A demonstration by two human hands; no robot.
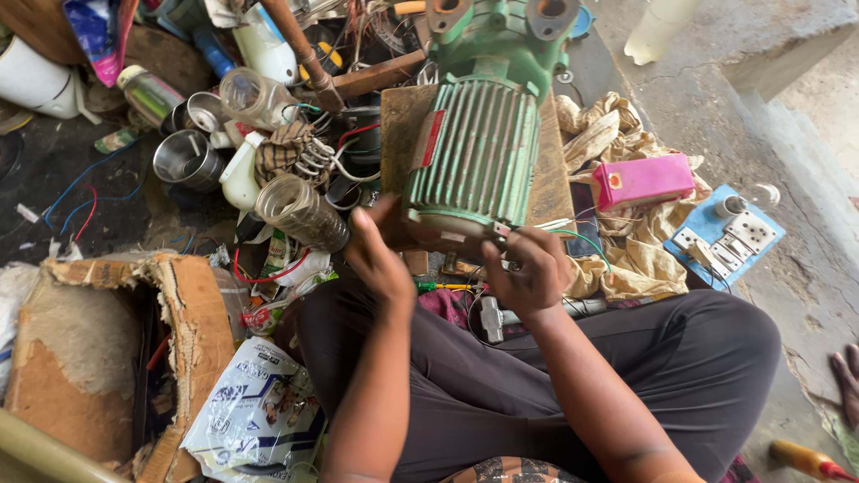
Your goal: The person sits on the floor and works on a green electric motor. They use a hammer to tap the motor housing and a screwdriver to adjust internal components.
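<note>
A green ribbed electric pump motor lies on a wooden board in front of my crossed legs. My left hand is at the motor's near end cover, fingers spread against it. My right hand is closed around a small metal part and thin wires at the motor's near right corner. What exactly it pinches is too small to tell. A green wire curls away from that corner.
A pink box and beige rags lie to the right, beside a blue switchboard. Jars, steel cups and bottles crowd the left. A torn cardboard box and a printed plastic bag sit near left. A screwdriver lies bottom right.
</note>
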